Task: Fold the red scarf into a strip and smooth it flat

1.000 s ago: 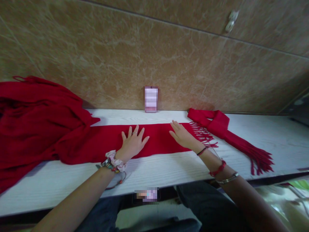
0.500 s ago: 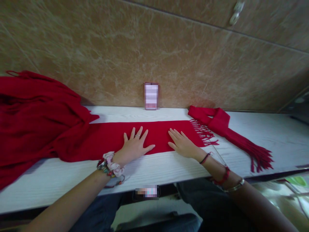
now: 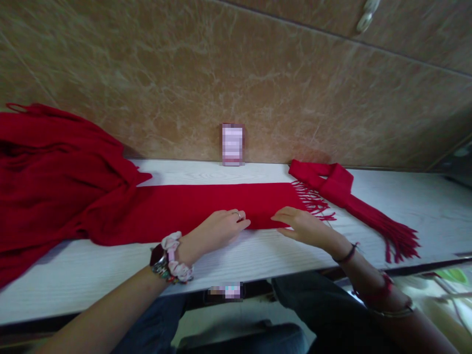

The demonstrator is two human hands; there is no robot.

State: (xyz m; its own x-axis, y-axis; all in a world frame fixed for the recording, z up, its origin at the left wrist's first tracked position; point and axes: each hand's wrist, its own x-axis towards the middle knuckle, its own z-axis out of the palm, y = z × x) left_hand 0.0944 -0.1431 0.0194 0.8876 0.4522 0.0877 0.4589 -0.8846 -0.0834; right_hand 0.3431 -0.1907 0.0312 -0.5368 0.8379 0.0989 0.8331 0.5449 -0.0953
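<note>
A red fringed scarf (image 3: 206, 196) lies flat along the white wood-grain tabletop (image 3: 147, 268), its fringe toward the right. My left hand (image 3: 221, 228) rests over the scarf's near edge, fingers curled together and the thumb close to them. Whether cloth is caught under those fingers is hidden. To the right, my right hand (image 3: 306, 226) is at the same edge near the fringe. Its fingers are stretched out with the thumb apart, and nothing shows between them. A folded red scarf (image 3: 335, 184) with a bunched fringe lies beyond my right hand.
A large heap of red cloth (image 3: 62, 172) covers the left side and runs into the flat scarf. A phone-like device (image 3: 232, 145), its screen blurred, leans on the brown marbled wall (image 3: 165, 88). Another blurred device (image 3: 224, 291) is by the table's front edge.
Both hands were spread flat on the scarf. They have come to its near edge, both shifting right; the left fingers have curled and the right fingers have drawn together.
</note>
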